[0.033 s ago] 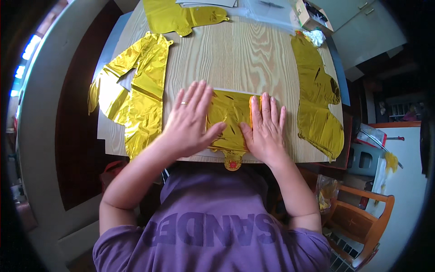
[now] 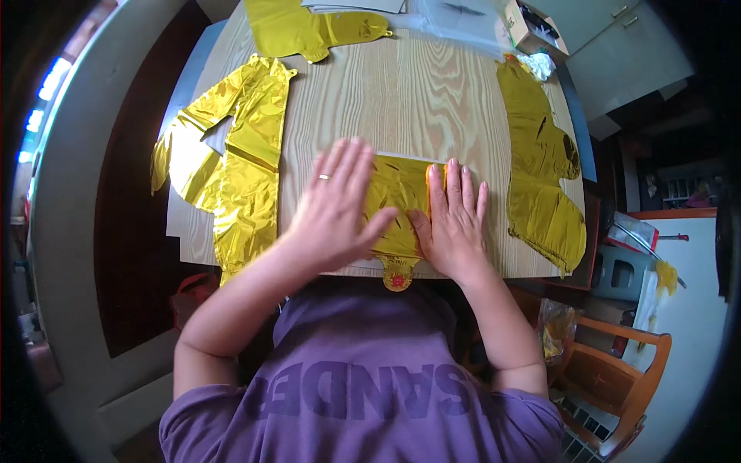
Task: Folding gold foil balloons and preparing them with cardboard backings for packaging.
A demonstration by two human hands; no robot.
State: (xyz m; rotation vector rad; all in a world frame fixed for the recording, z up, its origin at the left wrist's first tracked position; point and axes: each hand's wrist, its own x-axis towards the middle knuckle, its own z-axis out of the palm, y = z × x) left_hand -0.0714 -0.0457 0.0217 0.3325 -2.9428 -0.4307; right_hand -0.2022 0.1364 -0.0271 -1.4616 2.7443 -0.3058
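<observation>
While both palms lie flat and spread, left hand [image 2: 336, 208] & right hand [image 2: 454, 220] press a gold balloon [image 2: 395, 202] at lower centre of the table [image 2: 417, 100]. Best done w/ even pressure, stroking toward the valve [image 2: 397, 276] at the near edge.

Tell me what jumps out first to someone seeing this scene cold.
The shiny gold foil stands out most: a flat gold foil balloon lies at the near edge of the wooden table, with the left hand and right hand pressed flat on it. Another crumpled gold foil piece drapes over the table's left side, one more lies along the right side, and a fourth at the far edge.
</observation>
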